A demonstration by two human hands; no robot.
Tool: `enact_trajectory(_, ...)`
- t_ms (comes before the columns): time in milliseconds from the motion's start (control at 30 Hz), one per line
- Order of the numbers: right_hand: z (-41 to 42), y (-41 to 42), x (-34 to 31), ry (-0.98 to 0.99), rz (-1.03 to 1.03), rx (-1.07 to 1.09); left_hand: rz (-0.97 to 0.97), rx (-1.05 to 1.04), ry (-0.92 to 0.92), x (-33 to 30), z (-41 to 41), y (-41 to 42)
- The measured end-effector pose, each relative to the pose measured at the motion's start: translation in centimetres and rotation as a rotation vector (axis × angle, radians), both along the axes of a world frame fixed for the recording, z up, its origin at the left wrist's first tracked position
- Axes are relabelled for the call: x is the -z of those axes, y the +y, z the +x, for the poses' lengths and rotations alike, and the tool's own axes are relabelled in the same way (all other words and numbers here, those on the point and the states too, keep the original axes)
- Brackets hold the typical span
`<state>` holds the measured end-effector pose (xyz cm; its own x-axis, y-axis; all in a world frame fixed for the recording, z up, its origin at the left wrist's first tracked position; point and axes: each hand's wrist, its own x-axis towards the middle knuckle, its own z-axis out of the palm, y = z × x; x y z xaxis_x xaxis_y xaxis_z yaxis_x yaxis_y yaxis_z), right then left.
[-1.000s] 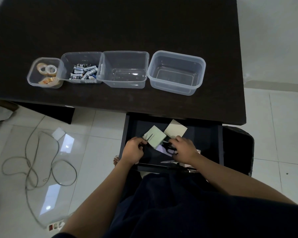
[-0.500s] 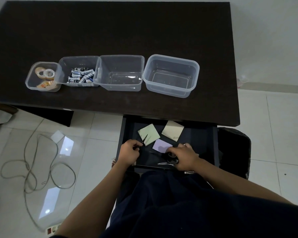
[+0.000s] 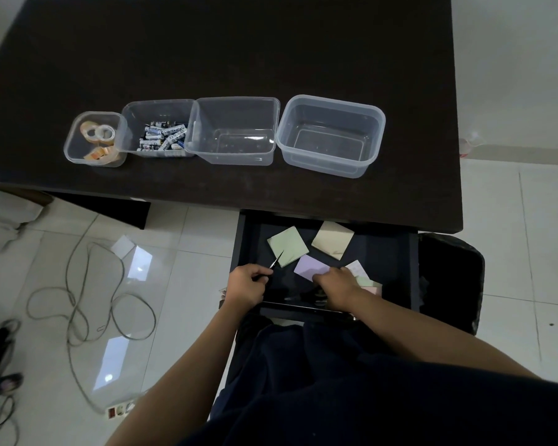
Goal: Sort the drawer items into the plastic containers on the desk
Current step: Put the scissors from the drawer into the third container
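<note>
The open drawer [image 3: 396,252] under the desk holds a green note pad [image 3: 287,244], a beige pad [image 3: 333,239], a purple pad [image 3: 310,267] and more pads at the right [image 3: 367,283]. My left hand [image 3: 247,286] grips a pair of small scissors [image 3: 276,260] whose blades point up over the green pad. My right hand [image 3: 337,289] is curled over a dark object near the drawer's front; I cannot tell what it is. On the desk stand a container with tape rolls [image 3: 75,152], one with batteries [image 3: 133,117], and two bare ones [image 3: 236,101] [image 3: 332,103].
The dark desk [image 3: 239,43] spans the top. A black bin [image 3: 451,278] stands right of the drawer. Cables [image 3: 78,300] and a power strip [image 3: 120,410] lie on the white tiled floor at the left. My dark-clothed lap fills the bottom.
My left hand has kept hold of the scissors and shifted slightly. My right hand has slid toward the drawer's front right, uncovering the purple pad.
</note>
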<state>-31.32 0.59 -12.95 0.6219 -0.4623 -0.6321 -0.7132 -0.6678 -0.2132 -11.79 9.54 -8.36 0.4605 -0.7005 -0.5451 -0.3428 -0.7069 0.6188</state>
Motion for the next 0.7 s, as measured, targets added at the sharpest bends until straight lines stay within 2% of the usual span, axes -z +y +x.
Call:
enact_trajectory(167,0.7,-1.3,-0.8,0.092,0.067,-0.028,0.017,-0.053,0.077,-0.5,0.0,0.0)
enact_trajectory(267,0.5,-1.8,-1.0,0.112,0.105,0.025,0.038,-0.093,0.122,-0.9,0.0,-0.1)
enact_trajectory(433,-0.2,-2.7,-2.5,-0.034,0.167,0.214,0.026,-0.158,0.166,-1.5,0.2,-0.4)
enact_trajectory(700,-0.1,-3.1,-3.3,-0.354,0.161,0.595,-0.228,-0.115,0.127,-2.9,1.8,-1.6)
